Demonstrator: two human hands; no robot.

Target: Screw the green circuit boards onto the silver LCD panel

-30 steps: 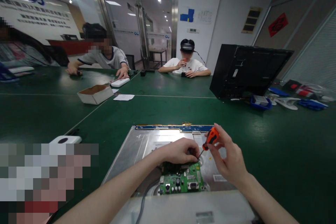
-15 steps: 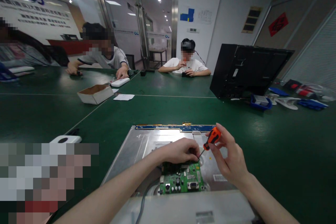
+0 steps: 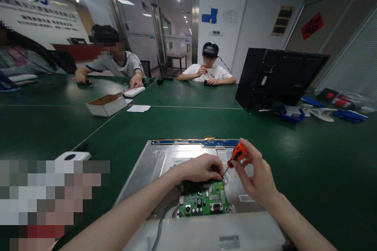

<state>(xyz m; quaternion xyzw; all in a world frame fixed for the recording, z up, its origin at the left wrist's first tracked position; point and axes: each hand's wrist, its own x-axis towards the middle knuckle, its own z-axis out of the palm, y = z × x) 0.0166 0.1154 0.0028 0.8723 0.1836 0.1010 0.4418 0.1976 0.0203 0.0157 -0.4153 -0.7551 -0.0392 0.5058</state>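
A screwdriver with an orange and black handle is held in the fingers of my right hand. It tilts, and its thin shaft points down to the upper right corner of a green circuit board. Beside the screwdriver tip, my left hand is closed with thumb and fingertips together; what it pinches, if anything, is hidden. The board lies on the silver metal back of a display panel, partly covered by my left hand. Along the panel's far edge runs a blue circuit strip.
A black monitor stands at the back right, near a blue tray. An open cardboard box and a paper lie left of centre. A grey cable crosses the panel's near part. Several people sit around the green table.
The screwdriver handle has shifted very slightly to the left with my right hand. My left hand stays at the board's corner.
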